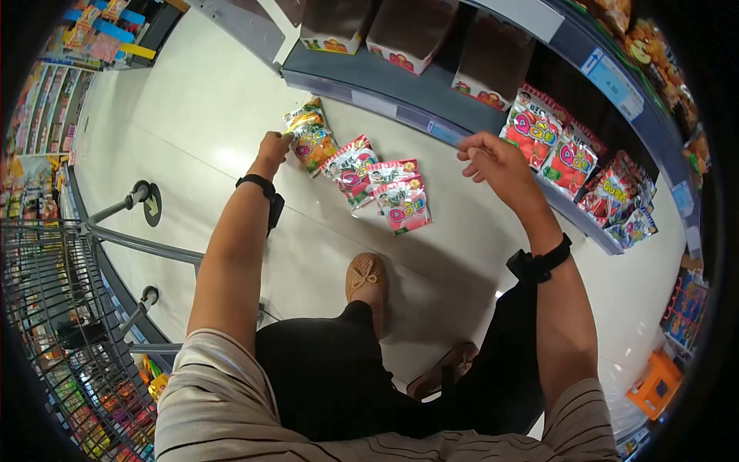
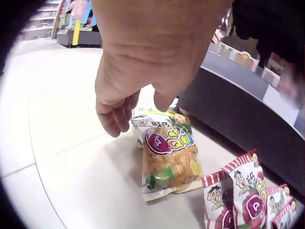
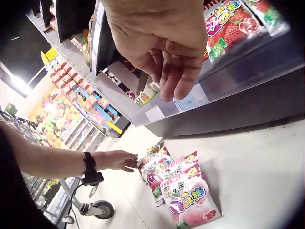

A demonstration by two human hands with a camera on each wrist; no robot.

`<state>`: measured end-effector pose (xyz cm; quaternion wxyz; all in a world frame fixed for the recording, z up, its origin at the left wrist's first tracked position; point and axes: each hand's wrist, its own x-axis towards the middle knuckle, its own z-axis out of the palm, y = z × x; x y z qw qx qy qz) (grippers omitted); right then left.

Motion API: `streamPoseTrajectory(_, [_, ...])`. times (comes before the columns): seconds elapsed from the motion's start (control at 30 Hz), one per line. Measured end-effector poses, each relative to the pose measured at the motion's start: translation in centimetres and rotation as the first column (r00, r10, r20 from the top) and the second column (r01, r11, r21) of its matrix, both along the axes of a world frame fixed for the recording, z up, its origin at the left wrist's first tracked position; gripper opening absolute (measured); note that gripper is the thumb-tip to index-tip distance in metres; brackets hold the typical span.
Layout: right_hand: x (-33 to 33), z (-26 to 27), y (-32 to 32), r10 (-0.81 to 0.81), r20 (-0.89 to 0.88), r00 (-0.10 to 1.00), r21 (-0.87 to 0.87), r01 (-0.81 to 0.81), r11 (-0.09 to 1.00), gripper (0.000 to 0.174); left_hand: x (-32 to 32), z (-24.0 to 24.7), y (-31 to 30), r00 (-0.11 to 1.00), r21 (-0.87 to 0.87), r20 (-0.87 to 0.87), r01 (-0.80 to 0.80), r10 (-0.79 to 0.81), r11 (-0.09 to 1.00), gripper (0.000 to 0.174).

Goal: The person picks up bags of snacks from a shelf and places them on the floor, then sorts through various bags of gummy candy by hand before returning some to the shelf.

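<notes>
My left hand (image 1: 271,156) is at the top edge of a yellow-orange gummy candy bag (image 2: 169,152) on the floor. Its fingers (image 2: 114,120) are loosely bent and stand apart from the thumb, which overlaps the bag's top in the left wrist view. Part of another yellow bag shows beneath this one. Beside it, several pink-and-white gummy candy bags (image 1: 404,206) lie overlapping. My right hand (image 1: 499,165) hangs in front of the shelf edge, fingers relaxed and holding nothing. Close to it, red strawberry gummy candy bags (image 1: 531,135) stand on the bottom shelf.
The bottom shelf (image 1: 369,77) runs along the far side, with display boxes (image 1: 408,35) on it. A shopping cart (image 1: 61,308) with a wire basket stands at my left. My shoe (image 1: 365,275) is on the floor near the pink bags. An orange stool (image 1: 654,383) is at the right.
</notes>
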<state>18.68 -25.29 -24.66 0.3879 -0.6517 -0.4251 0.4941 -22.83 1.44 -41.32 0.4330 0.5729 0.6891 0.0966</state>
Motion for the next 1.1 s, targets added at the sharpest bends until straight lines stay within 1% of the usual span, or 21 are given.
streamPoseTrajectory(0.07, [0.3,0.0,0.2,-0.014,0.014,1.000,-0.014,0.014,1.000,0.020,0.5,0.4,-0.4,0.993,-0.066,0.090,-0.075,0.081,0.995,0.045])
streamPoseTrajectory(0.13, [0.6,-0.6,0.2,0.004,0.025,1.000,-0.018,-0.004,1.000,0.021,0.1,-1.7,-0.4,0.971,-0.096,0.195,-0.121,0.138,0.988,0.037])
streamPoseTrajectory(0.17, [0.6,-0.7,0.5,0.011,0.035,0.999,-0.009,-0.011,1.000,0.022,0.2,-2.2,-0.5,0.979,-0.114,0.166,-0.099,0.117,0.989,0.035])
streamPoseTrajectory(0.2, [0.5,-0.7,0.6,0.014,0.022,1.000,-0.004,-0.014,1.000,0.022,-0.3,-3.6,-0.6,0.966,-0.116,0.240,-0.066,0.092,0.991,0.036])
streamPoseTrajectory(0.23, [0.3,-0.7,0.5,0.016,0.009,1.000,-0.003,-0.016,1.000,0.022,0.5,-2.4,-1.8,0.946,-0.159,0.299,-0.078,0.123,0.984,0.034])
streamPoseTrajectory(0.27, [0.1,-0.7,0.5,0.020,-0.006,1.000,-0.005,-0.020,1.000,0.022,0.4,-2.8,-2.3,0.921,-0.193,0.366,-0.062,0.131,0.979,0.029])
streamPoseTrajectory(0.33, [-0.2,-0.7,0.7,0.008,-0.024,1.000,-0.019,-0.008,1.000,0.020,1.4,-1.0,-3.8,0.909,-0.146,0.399,-0.065,0.119,0.987,0.022])
streamPoseTrajectory(0.43, [-0.9,-0.2,1.2,0.017,-0.054,0.998,-0.025,-0.019,1.000,0.019,1.8,2.1,-4.4,0.859,-0.037,0.511,-0.030,0.045,0.999,0.020])
streamPoseTrajectory(0.53, [-1.1,0.5,1.7,0.031,-0.054,0.998,-0.029,-0.033,0.999,0.021,1.7,6.6,-3.0,0.799,0.214,0.598,-0.077,-0.068,0.974,0.020])
streamPoseTrajectory(0.6, [-1.2,1.1,2.0,0.043,-0.091,0.995,-0.013,-0.045,0.999,0.021,2.5,11.4,-1.8,0.843,0.376,0.517,-0.068,-0.148,0.924,0.021])
streamPoseTrajectory(0.63, [-1.3,1.5,2.2,0.051,-0.110,0.993,-0.007,-0.052,0.999,0.022,4.4,14.3,-2.0,0.784,0.418,0.603,-0.154,-0.147,0.895,0.021])
streamPoseTrajectory(0.67, [-1.4,1.9,2.5,0.060,-0.115,0.992,-0.001,-0.060,0.998,0.022,4.8,15.5,-1.1,0.796,0.452,0.575,-0.117,-0.188,0.884,0.021])
streamPoseTrajectory(0.73, [-1.6,2.9,3.4,0.079,-0.127,0.989,0.013,-0.078,0.997,0.022,7.8,18.5,-0.8,0.772,0.441,0.604,-0.120,-0.196,0.889,0.021])
streamPoseTrajectory(0.83, [-2.2,4.2,4.5,0.095,-0.113,0.989,0.017,-0.094,0.995,0.023,11.2,18.0,2.2,0.726,0.459,0.642,-0.105,-0.247,0.882,0.022])
streamPoseTrajectory(0.93, [-2.0,4.8,4.8,0.112,-0.116,0.987,0.011,-0.112,0.994,0.023,14.0,16.7,6.1,0.638,0.566,0.679,-0.141,-0.363,0.812,0.022])
streamPoseTrajectory(1.07, [-1.4,4.6,5.5,0.101,-0.136,0.985,0.025,-0.099,0.995,0.023,14.5,13.9,9.9,0.722,0.589,0.590,-0.078,-0.362,0.804,0.027])
streamPoseTrajectory(1.1, [-1.5,4.6,5.8,0.098,-0.134,0.986,0.023,-0.095,0.995,0.023,14.6,13.6,10.2,0.744,0.602,0.572,-0.093,-0.346,0.793,0.028])
